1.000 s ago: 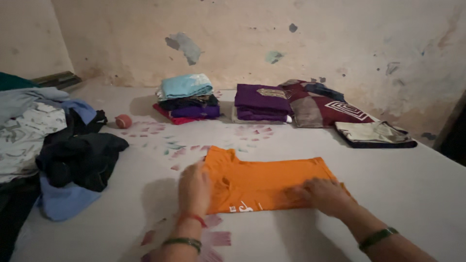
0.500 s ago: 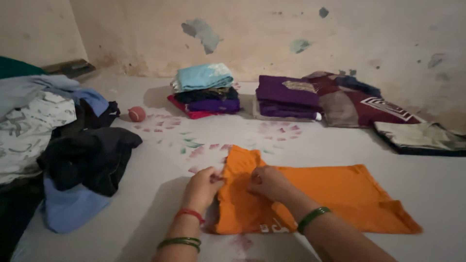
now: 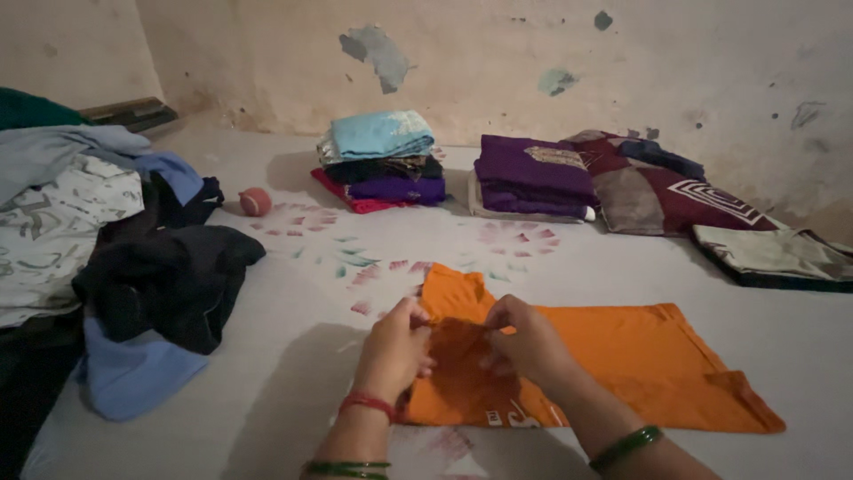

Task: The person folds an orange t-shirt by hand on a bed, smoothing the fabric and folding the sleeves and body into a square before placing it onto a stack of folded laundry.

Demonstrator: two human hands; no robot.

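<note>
A: Okay, quick pass. Where's the shirt?

B: Orange shirt (image 3: pixel 622 356) lies flat on the white sheet (image 3: pixel 284 373), low centre, partly folded. Its left part is doubled over, and one corner sticks up toward the wall.

A: Hands?

B: Left hand (image 3: pixel 397 347) sits on the shirt's left edge, fingers curled and pinching the cloth. Right hand (image 3: pixel 524 342) is just beside it, also closed on a fold of the orange fabric. The two hands almost touch over the doubled part.

A: Wrists?

B: Red bangle (image 3: pixel 369 405) and green bangles (image 3: pixel 346 468) on the left arm, one green bangle (image 3: pixel 627 446) on the right.

A: Around it?

B: Loose clothes heap (image 3: pixel 107 240) at left: white print, black, blue pieces. Small red ball (image 3: pixel 255 202) just beside that heap. Behind the shirt, well apart, a folded stack (image 3: pixel 380 160) with a light blue piece on top, then a purple stack (image 3: pixel 531 178), then a maroon patterned cloth (image 3: pixel 675 191) touching it. Far right, a pale folded piece (image 3: pixel 773 253) with a dark border.

A: Background?

B: Stained wall (image 3: pixel 498 62) with patches of chipped paint. Sheet has a faded flower print near the middle.
</note>
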